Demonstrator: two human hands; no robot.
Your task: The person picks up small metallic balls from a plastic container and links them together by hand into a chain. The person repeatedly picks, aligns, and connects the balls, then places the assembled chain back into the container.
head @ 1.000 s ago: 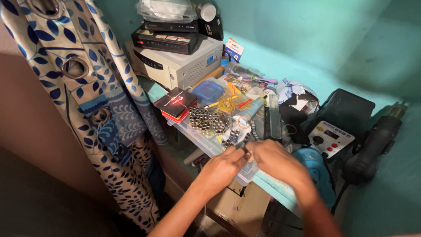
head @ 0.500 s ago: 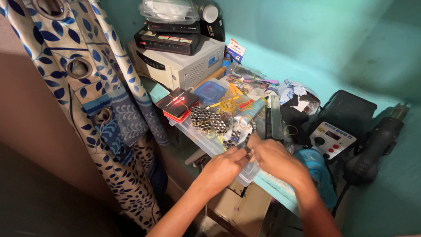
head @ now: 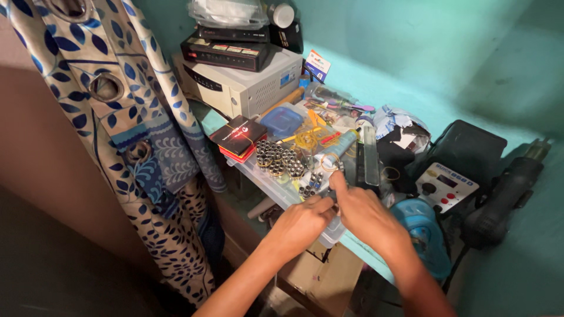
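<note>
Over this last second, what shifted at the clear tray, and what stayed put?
Little changed. Both hands stay together at the near end of the clear tray; the right hand has its forefinger stretched a bit further toward the small metal parts, and the left hand stays beside it. Whether either has a grip on anything is hidden. The black box, blue lid and grey unit did not move.

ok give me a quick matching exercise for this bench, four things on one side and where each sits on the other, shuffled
Things:
1. black and red box
2. blue lid
3. heat gun
4. patterned curtain

Places:
A. far right, past the white-faced control unit
B. hanging at the left of the shelf
C. at the left end of the clear tray, next to the small metal parts
D. in front of the cream-coloured case

Pairs: 1-C, 2-D, 3-A, 4-B
</note>
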